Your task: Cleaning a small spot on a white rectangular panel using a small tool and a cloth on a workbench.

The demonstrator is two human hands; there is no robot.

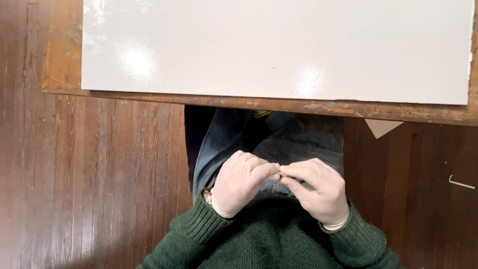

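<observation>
Both of my hands wear thin white gloves and meet in front of my body, over my blue jeans (234,134). My left hand (241,180) is curled, its fingertips touching those of my right hand (318,188). Something tiny seems pinched where the fingertips meet (279,168), but it is too small to identify. Green knitted sleeves (199,224) cover both wrists, and a watch (207,196) shows at the left cuff.
A large glossy white panel (274,47) lies on a worn wooden table (62,60) just ahead of my knees. Dark wooden floorboards (99,189) spread below. A pale triangular scrap (381,127) and a small white bent piece (460,183) lie on the floor at right.
</observation>
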